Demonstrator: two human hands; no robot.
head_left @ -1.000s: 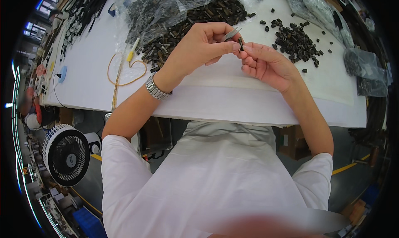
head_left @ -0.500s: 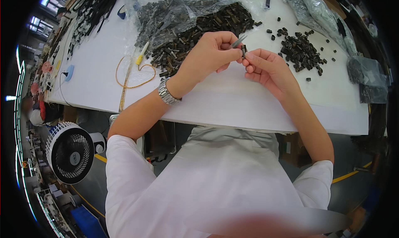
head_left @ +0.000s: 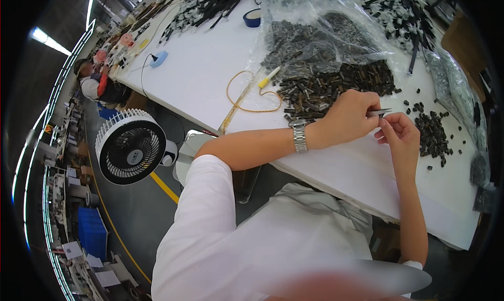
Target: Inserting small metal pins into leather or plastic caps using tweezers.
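My left hand [head_left: 344, 118], with a metal-banded watch on the wrist, is closed around a small pointed metal tool [head_left: 380, 112]. Its slim silver tip sticks out towards the right; whether it is snips or tweezers I cannot tell. Close against it, the fingertips of my right hand [head_left: 403, 135] are pinched together on a small dark piece [head_left: 381, 117], mostly hidden by the fingers. Behind my left hand spreads a large heap of short dark brown and black pieces [head_left: 341, 85]. To the right of my right hand lies a smaller pile of black loop-like pieces [head_left: 433, 133].
Clear plastic sheeting [head_left: 320, 33] covers the heap's far part. A yellow-and-white pen-like tool [head_left: 269, 77], an orange cord [head_left: 247, 108] and a blue tape roll [head_left: 252, 18] lie on the white table [head_left: 199, 75]. Left of me stands a fan [head_left: 131, 148]; a person [head_left: 97, 83] sits farther off.
The view has swung left, so the table and both hands appear farther right and tilted. My hands stay together, and the dark piece between them is now more covered by fingers.
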